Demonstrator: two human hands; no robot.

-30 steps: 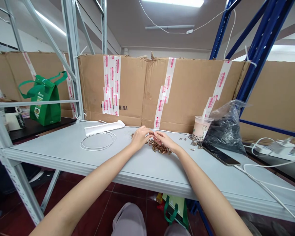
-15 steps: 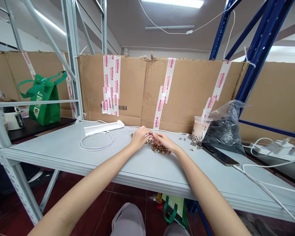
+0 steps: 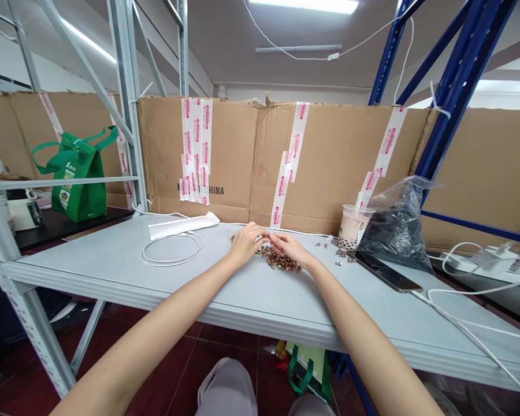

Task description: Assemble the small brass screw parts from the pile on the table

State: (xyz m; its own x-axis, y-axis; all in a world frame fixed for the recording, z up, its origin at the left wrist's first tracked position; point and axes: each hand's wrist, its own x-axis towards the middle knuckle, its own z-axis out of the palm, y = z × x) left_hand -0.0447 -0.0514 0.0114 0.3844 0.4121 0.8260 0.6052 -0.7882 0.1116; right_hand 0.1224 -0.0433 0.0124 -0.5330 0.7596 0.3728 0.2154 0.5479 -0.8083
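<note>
left hand (image 3: 244,242), right hand (image 3: 291,248) meet at metal parts pile (image 3: 281,262); fingers bent, can't tell gap or anything held.

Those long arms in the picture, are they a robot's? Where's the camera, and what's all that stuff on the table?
No robot here! They're a person's bare arms. The camera sits on that person's head, looking forward and down, so the arms reach in from the bottom.

The left hand and right hand meet at the fingertips, by a pile of small brass-coloured pieces. Whatever they may be pinching is too small to tell.

On the grey table there's also a looped white cable and a long white strip on the left. On the right are a drink cup, a phone, and a clear bag with something dark inside.
</note>
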